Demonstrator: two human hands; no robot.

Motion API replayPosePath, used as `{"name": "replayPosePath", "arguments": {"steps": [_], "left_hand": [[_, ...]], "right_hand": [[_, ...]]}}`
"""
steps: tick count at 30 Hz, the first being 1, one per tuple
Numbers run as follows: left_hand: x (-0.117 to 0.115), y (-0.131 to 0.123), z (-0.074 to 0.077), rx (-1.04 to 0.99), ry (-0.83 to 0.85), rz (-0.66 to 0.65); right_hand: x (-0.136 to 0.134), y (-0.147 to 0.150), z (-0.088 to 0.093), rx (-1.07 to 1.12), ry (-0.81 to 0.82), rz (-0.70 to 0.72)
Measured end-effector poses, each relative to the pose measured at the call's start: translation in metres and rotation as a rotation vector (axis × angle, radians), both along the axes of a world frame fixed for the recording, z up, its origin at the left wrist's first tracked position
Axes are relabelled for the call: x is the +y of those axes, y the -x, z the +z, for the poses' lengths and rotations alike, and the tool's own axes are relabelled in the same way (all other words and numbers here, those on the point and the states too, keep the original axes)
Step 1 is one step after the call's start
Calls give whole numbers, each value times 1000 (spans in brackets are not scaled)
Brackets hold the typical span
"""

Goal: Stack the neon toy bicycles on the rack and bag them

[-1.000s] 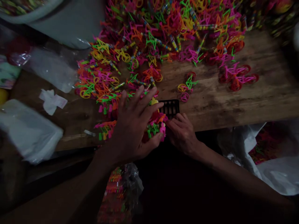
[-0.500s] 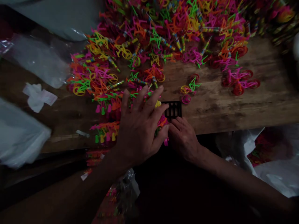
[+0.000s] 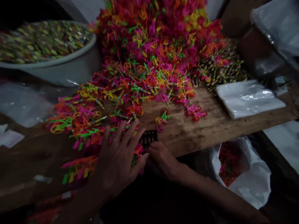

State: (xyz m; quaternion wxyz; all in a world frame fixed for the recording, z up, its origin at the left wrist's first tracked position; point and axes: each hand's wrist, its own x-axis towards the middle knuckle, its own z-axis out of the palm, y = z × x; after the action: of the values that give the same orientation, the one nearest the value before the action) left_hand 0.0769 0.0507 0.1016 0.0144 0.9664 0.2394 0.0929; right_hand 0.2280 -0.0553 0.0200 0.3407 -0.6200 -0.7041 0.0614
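My left hand (image 3: 119, 158) is spread wide, palm down, over rows of small coloured plastic toys (image 3: 80, 163) in pink, green, orange and yellow. Its fingertips reach the loose toys behind, and it hides part of the rows. Just right of it, my right hand (image 3: 163, 160) is closed, fingers curled at the near edge of a black slotted tray (image 3: 149, 138); whatever the fingers hold is hidden. Behind the tray lie a few tiny plastic bicycle-like pieces (image 3: 165, 116), one green, with yellow and pink wheels.
A large heap of bright plastic pieces (image 3: 151, 40) covers the back of the wooden table (image 3: 210, 130). At back left stands a grey tub (image 3: 77, 67) full of small yellowish items. White plastic bags (image 3: 249, 98) lie on the right; an open sack (image 3: 254, 180) hangs below the table's edge.
The view has tilted up and turned right, bringing the tub, the full heap and the white bags into sight. Both hands keep nearly the same pose at the tray and toy rows.
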Motion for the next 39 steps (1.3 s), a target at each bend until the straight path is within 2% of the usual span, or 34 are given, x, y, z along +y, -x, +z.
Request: {"name": "replayPosePath", "arguments": {"steps": [2,5,8,12,15,19,22,24,26,29,32,34,36,39], "left_hand": [[-1,-2,-1,-17,25,34],[-3,-1,1,-61,66,53],[-3,1,0,-94,87,57],[1,4,-6,-98,75,26],[3,6,-7,-74,70,3],[0,3,-1,-79,100,31],[-3,0,4,-63,118,50],[-3,-1,6,-42,120,50],[-3,-1,6,-25,113,49],[-2,0,6,-13,99,42],[-1,-2,14,-25,128,57],[1,-7,21,-43,153,98],[4,-14,26,-47,151,148],[12,-24,22,-39,140,188]], "right_hand": [[10,-43,13,-24,-16,-1],[40,-116,35,-106,-51,-192],[87,-172,48,-404,36,-265],[140,-205,42,-591,177,-183],[154,-214,34,-617,202,-116],[136,-215,46,-639,162,-81],[106,-201,61,-596,79,-43],[83,-185,65,-517,71,-47],[62,-167,62,-383,68,-84],[39,-141,46,-70,45,-166],[27,-118,29,335,94,-211],[24,-104,21,525,126,-221],[22,-91,17,501,88,-238],[14,-78,11,182,16,-312]]}}
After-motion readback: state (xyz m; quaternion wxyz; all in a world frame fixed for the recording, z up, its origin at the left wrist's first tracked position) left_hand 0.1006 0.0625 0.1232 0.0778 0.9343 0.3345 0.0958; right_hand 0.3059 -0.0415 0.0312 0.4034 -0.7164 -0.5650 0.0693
